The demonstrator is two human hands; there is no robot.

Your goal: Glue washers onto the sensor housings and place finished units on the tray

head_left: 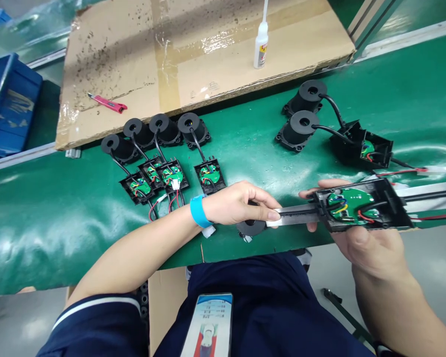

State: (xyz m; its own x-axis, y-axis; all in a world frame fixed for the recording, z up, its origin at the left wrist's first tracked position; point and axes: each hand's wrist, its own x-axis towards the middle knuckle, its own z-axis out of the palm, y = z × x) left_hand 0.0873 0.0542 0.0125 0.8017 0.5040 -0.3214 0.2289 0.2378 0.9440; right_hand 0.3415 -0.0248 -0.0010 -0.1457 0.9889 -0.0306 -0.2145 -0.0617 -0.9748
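Note:
My right hand holds a black open housing with a green circuit board and small coloured wires inside. From its left side runs a flat grey strip with a black cable lying along it. My left hand, with a blue band on the wrist, pinches the white left end of that strip between thumb and fingers. Partly hidden under my left hand is a black round part. Just left of the hand, a similar housing with a board lies on the green mat.
Several black cylinders cabled to housings stand at the left; two more are at the right, near a black housing. Behind, a cardboard sheet carries a red cutter and a small bottle. A blue bin is far left.

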